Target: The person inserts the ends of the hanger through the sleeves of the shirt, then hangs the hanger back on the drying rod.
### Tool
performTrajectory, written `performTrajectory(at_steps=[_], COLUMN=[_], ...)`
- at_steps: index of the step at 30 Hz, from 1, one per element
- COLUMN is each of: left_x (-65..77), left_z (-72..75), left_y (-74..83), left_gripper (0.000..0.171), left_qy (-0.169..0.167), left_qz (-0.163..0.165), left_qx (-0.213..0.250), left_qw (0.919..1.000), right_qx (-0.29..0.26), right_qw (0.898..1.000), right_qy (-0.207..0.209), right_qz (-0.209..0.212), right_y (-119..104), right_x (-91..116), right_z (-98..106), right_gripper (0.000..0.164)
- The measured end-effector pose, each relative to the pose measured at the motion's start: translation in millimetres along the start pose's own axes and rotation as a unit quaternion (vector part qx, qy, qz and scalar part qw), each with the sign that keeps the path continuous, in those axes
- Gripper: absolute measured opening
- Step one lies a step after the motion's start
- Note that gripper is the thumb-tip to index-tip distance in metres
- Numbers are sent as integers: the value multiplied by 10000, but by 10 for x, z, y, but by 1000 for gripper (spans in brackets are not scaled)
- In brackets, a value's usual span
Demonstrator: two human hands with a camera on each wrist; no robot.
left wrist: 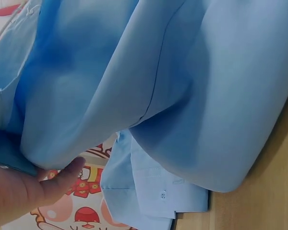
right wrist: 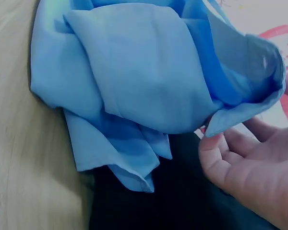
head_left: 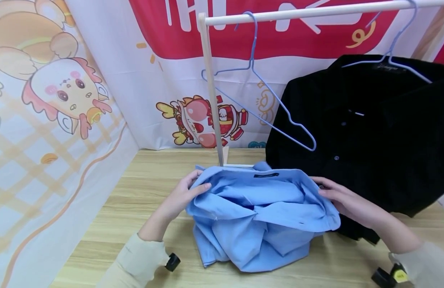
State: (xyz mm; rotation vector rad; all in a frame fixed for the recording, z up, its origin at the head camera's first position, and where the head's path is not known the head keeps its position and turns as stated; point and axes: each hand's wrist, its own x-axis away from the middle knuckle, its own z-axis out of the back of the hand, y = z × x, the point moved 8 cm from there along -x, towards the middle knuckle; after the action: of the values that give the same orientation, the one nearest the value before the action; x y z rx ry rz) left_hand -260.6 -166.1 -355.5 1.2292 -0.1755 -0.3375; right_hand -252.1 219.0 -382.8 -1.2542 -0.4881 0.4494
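Note:
A light blue button shirt (head_left: 239, 240) hangs bunched between both hands in the head view, its neck opening upward and a dark label at the far rim. My left hand (head_left: 178, 196) grips the shirt's left edge, the thumb on the near side. On the other edge, my right hand (head_left: 347, 202) pinches the cloth between thumb and fingers. In the left wrist view, a cuff with a button (left wrist: 163, 195) droops behind the shirt body. The right wrist view has the right hand (right wrist: 252, 165) at a collar corner; folds hide some fingertips.
A white rack (head_left: 297, 15) stands behind the shirt. From its bar hang a bare blue hanger (head_left: 291, 122) and, at right, a black shirt (head_left: 373, 132) on another blue hanger (head_left: 391, 54). Underneath is a wood-grain table (head_left: 135, 208); printed cloth (head_left: 110, 52) covers the walls.

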Motion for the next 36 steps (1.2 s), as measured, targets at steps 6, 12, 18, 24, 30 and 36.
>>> performTrajectory(at_steps=[6, 12, 18, 24, 30, 36], left_x=[-4, -1, 10, 41, 84, 162], left_z=[11, 18, 5, -18, 25, 91], left_y=[-3, -20, 31, 135, 285, 506], left_gripper=[36, 38, 55, 60, 50, 45], left_qy=[27, 78, 71, 96, 703, 1373], left_qz=[33, 91, 47, -19, -119, -454], left_qx=[81, -131, -835, -1283, -1577, -1979], left_qw=[10000, 9998, 9965, 9917, 9849, 9695], right_qx=[-435, -231, 134, 765, 908, 942], right_qw=[9966, 9961, 9998, 9952, 9919, 9889], right_qy=[-659, -795, -137, 566, 717, 574], right_qz=[-215, -317, -95, 228, 526, 995], right_y=[156, 133, -24, -232, -418, -574], right_x=[-12, -3, -27, 32, 94, 178], right_z=[20, -51, -56, 3, -4, 13], right_gripper=[52, 66, 71, 68, 62, 63])
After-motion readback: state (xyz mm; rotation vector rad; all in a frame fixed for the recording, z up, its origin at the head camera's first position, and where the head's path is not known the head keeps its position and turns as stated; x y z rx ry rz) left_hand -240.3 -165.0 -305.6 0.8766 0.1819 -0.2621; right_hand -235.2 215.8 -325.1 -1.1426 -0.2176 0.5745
